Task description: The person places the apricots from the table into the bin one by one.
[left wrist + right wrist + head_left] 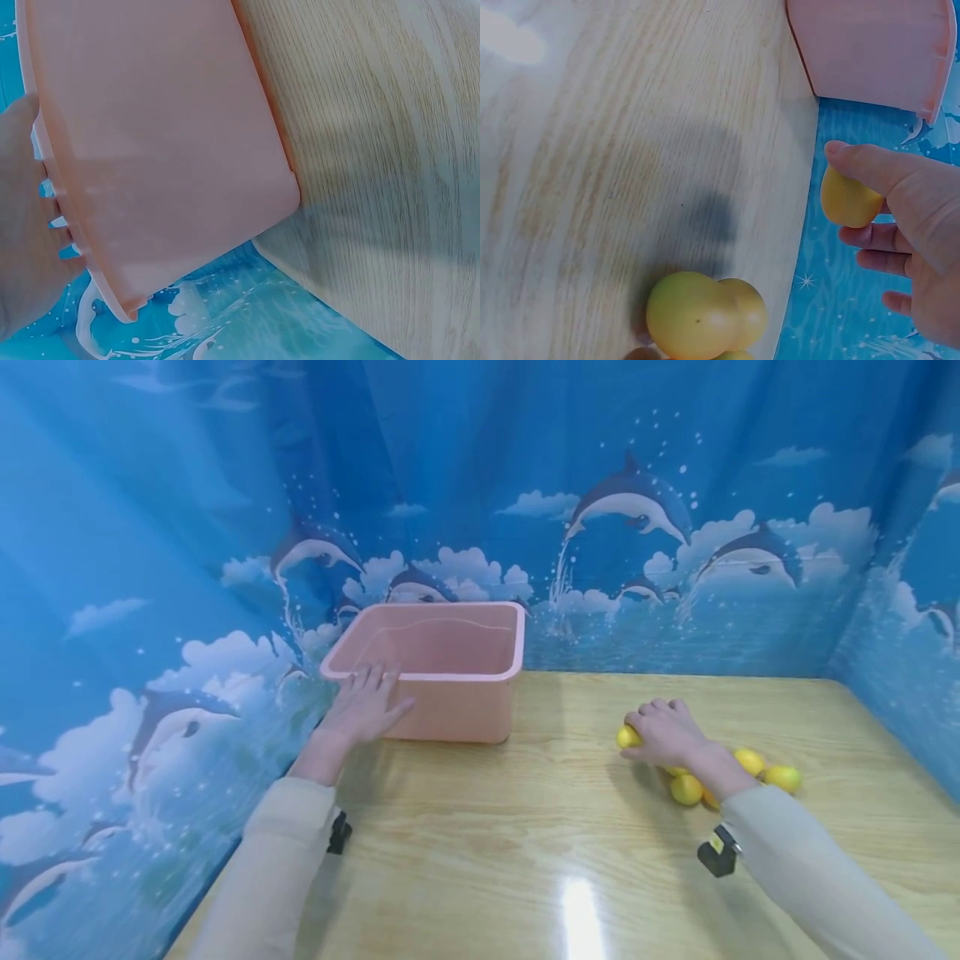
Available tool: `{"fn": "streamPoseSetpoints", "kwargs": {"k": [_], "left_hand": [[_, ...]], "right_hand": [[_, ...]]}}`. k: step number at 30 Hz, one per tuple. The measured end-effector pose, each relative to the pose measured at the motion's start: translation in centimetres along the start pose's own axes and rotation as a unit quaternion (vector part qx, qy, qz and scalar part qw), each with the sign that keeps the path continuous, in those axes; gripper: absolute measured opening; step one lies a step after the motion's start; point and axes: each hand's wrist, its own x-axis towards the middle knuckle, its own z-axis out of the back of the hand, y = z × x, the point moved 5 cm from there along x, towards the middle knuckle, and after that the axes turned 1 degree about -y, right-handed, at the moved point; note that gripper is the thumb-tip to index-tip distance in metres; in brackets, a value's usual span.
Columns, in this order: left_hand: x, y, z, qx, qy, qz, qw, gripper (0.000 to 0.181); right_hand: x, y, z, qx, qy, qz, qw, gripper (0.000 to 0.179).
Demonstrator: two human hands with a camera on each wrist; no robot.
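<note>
My right hand (663, 735) pinches a yellow lemon (628, 737) between thumb and fingers, raised over the table. In the right wrist view the held lemon (849, 201) hangs off the thumb tip, with the other fingers behind it. Just below that hand several more lemons (687, 790) lie in a loose group, partly hidden by the wrist. A pink plastic bin (450, 710) stands toward the back left. On its near rim rests my left hand (365, 706), fingers spread and laid over the edge; the left wrist view shows the thumb and fingers along that rim (56, 176).
The wooden table (480, 827) carries a bright light reflection near its front. Blue curtains (465, 460) printed with dolphins hang behind it and at both sides. Black wrist cameras (717, 852) sit under the sleeves.
</note>
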Motion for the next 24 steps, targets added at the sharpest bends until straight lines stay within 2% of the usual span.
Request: {"fn": "streamPoseSetpoints", "kwargs": {"k": [10,24], "left_hand": [[-0.1,0.0,0.2,0.022,-0.006,-0.017,0.9996,0.072],[-0.2,0.0,0.3,0.031,-0.021,-0.036,0.9986,0.073]], "right_hand": [[0.9,-0.1,1.0,0.001,0.0,-0.006,1.0,0.042],[4.3,0.2,4.2,0.011,-0.013,-0.03,0.9994,0.048]]}}
